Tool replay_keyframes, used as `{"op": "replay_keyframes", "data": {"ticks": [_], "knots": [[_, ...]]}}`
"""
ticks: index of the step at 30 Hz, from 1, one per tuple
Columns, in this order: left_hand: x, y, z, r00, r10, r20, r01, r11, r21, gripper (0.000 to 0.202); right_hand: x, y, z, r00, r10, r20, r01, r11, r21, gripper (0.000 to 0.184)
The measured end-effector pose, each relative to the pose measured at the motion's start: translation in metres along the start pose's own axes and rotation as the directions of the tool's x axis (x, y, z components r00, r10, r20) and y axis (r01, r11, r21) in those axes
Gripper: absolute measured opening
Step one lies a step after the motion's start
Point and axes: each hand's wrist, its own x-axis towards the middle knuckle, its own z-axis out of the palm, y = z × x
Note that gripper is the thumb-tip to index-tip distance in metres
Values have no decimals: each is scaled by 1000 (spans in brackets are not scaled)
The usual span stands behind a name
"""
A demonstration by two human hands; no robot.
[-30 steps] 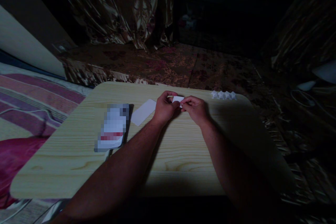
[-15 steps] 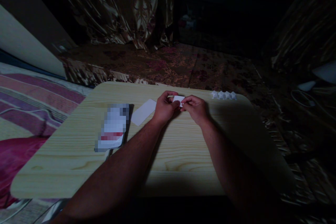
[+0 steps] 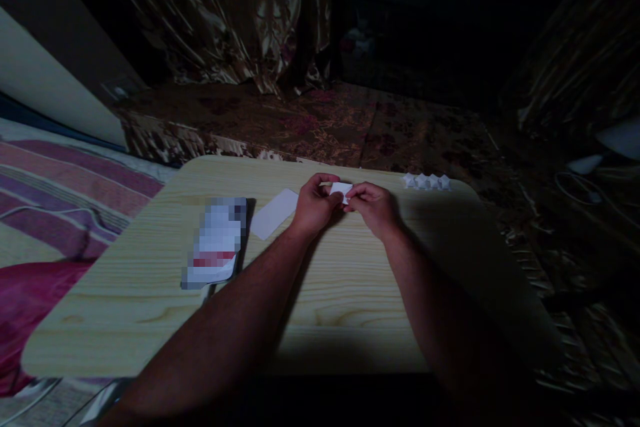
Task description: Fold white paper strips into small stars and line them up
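Between my two hands is a small folded piece of white paper (image 3: 342,188), held above the far middle of the wooden table. My left hand (image 3: 315,205) pinches its left side, the thumb lying across the front. On the right side, the thumb and fingertips of my right hand (image 3: 371,205) grip the paper's edge. Fingers cover its lower part, so the full fold cannot be made out. A flat white sheet of paper (image 3: 274,213) lies just left of my left hand. Several small white folded paper stars (image 3: 427,181) stand in a row beyond my right hand.
A blurred-out phone-like object (image 3: 215,240) lies on the left of the light wooden table (image 3: 340,340). A striped bed cover (image 3: 45,180) and a pink cloth (image 3: 40,313) are at the left. Patterned curtains (image 3: 280,13) hang behind. A cable (image 3: 575,187) lies at the right.
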Motion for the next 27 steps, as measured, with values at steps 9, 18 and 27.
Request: {"op": "replay_keyframes", "data": {"ticks": [9, 18, 27], "knots": [[0, 0, 0, 1000, -5, -2, 5, 1000, -9, 39, 1, 3, 0, 1000, 10, 6, -10, 1000, 2, 6], [0, 1, 1, 1000, 2, -22, -2, 1000, -12, 39, -2, -4, 0, 999, 35, 1, -35, 999, 25, 7], [2, -6, 2, 998, 57, -25, -56, 998, 32, 39, 1, 1, 2, 998, 49, -39, -48, 999, 14, 18]]}}
